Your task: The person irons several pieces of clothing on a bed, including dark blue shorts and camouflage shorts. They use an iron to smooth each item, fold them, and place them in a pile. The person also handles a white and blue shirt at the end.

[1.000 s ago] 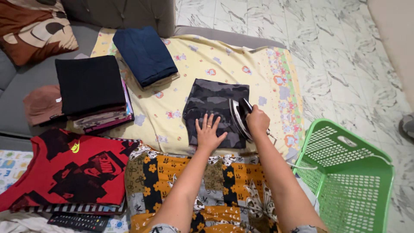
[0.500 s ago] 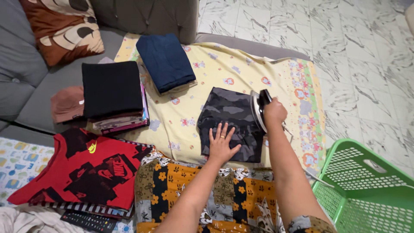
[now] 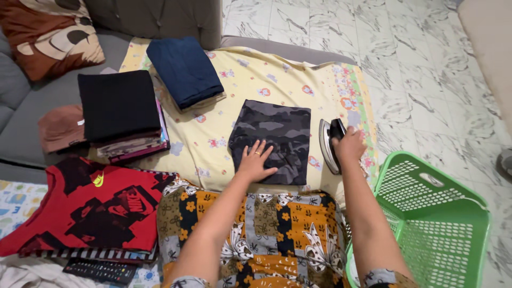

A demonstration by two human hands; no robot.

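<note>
lying folded square on the yellow flower-print sheet (image 3: pixel 213 138), the grey camouflage cloth garment (image 3: pixel 272 140) looks pressed. left hand (image 3: pixel 255 160) flat, fingers spread, on it. right hand (image 3: pixel 349 145) closed round the upended black-and-silver iron (image 3: pixel 332 143) just beside. folded stacks done; green plastic basket (image 3: pixel 442 224) near.

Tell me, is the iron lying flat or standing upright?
Upright. The iron stands on its heel beside the camouflage cloth, soleplate facing sideways.

The left hand (image 3: pixel 255 161) lies flat on a folded grey camouflage garment (image 3: pixel 273 138) on the yellow sheet (image 3: pixel 277 80); the right hand (image 3: pixel 349 145) grips an iron (image 3: pixel 330 143), apparently stood on end, beside a green basket (image 3: pixel 434 213).
</note>
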